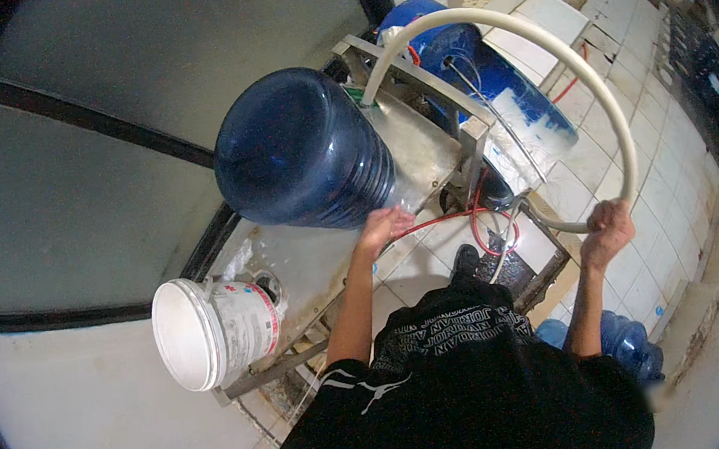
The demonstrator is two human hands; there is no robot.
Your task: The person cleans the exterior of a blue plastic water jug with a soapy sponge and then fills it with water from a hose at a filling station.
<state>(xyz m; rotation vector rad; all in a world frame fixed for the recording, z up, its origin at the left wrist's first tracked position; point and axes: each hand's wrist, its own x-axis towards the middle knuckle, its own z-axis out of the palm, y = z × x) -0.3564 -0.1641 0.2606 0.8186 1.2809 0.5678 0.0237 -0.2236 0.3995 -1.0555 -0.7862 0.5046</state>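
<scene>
A large dark-blue water jug (302,151) stands bottom up on a metal bench (421,142), left of centre. At its lower right side is my left hand (385,229), fingers curled in, beside a clear, shiny patch that may be water or plastic. What those fingers hold, if anything, is hidden. My right hand (610,231) is closed around a thick cream hose (571,54). From that grip the hose arcs up and over to the bench top behind the jug, while its other stretch runs left, low toward the floor.
A white bucket (212,334) lies tilted at the bench's left end. Behind the bench sits a cut blue drum (523,99) with a rod across it. A thin red hose (477,230) coils below. Blue bottles (625,340) lie by my right arm; dark crates (707,87) stand far right.
</scene>
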